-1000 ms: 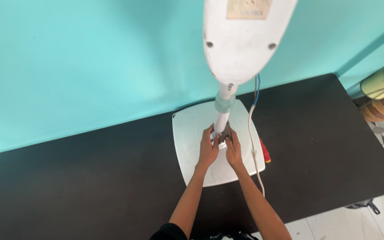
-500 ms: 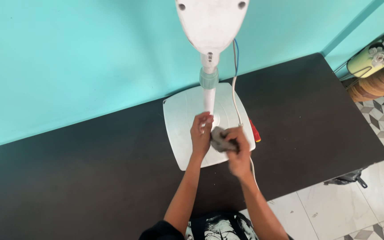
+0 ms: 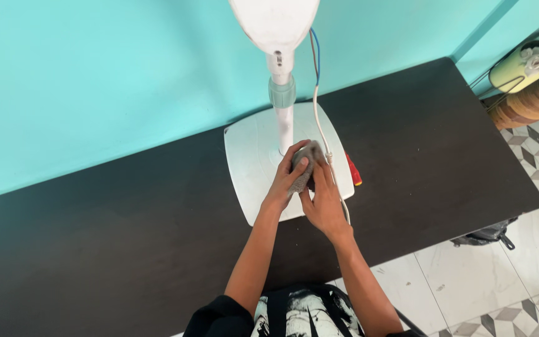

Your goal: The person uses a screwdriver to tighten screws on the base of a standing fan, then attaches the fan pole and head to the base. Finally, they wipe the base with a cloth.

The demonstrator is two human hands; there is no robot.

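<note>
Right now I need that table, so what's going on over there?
A person stands at the black table with a white pedestal fan stand upright on it. Both hands are down on the square white base: the left hand and right hand hold a grey cloth together beside the pole. A white cord hangs down the pole, and a red tool lies by the base's edge.

One white fan stand (image 3: 280, 81) rises from one square white base (image 3: 251, 156) on one black table (image 3: 95, 237). One grey cloth (image 3: 302, 167) sits between two hands — left hand (image 3: 287, 178), right hand (image 3: 324, 203). One white cord (image 3: 322, 134) hangs down, and one red-handled tool (image 3: 353, 171) lies just right of the base.
</note>
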